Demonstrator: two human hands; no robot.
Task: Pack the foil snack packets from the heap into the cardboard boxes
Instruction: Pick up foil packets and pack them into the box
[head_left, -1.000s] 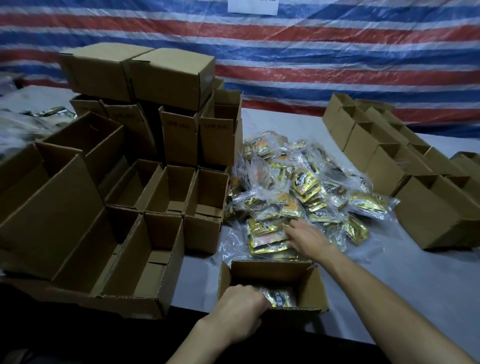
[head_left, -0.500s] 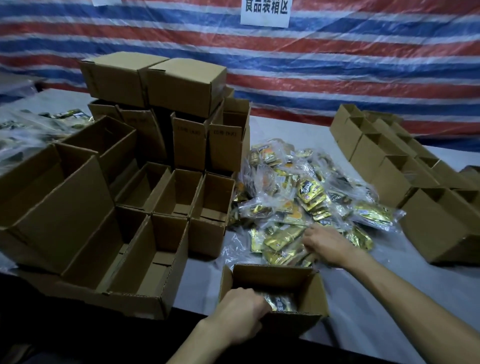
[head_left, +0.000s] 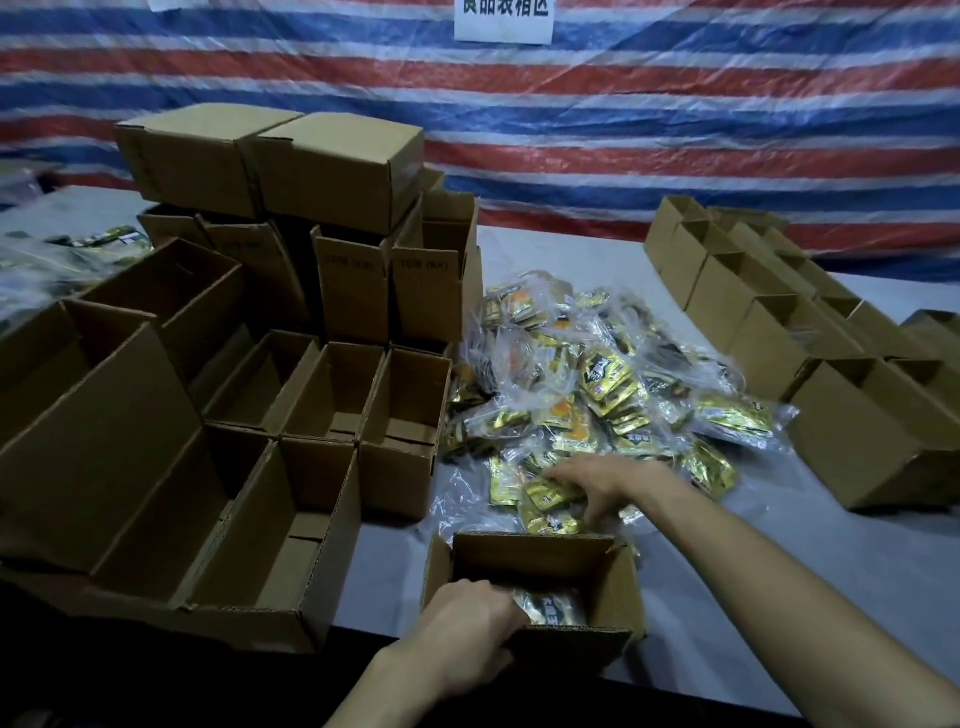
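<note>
Your left hand (head_left: 467, 631) grips the near-left rim of the open cardboard box (head_left: 618, 587) at bottom centre of the frame, where one foil packet (head_left: 553, 608) lies. Your right hand (head_left: 602, 483) curls round a few gold packets (head_left: 545, 496) at the lower edge of the heap (head_left: 597, 384), just above that box.

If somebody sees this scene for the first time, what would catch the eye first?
Probably the shiny heap of foil packets in the middle of the table, before the striped tarp. Brown cardboard boxes crowd both sides, stacked high at left. In front, the right hand grasps packets from the heap while the left hand holds an open box.
</note>
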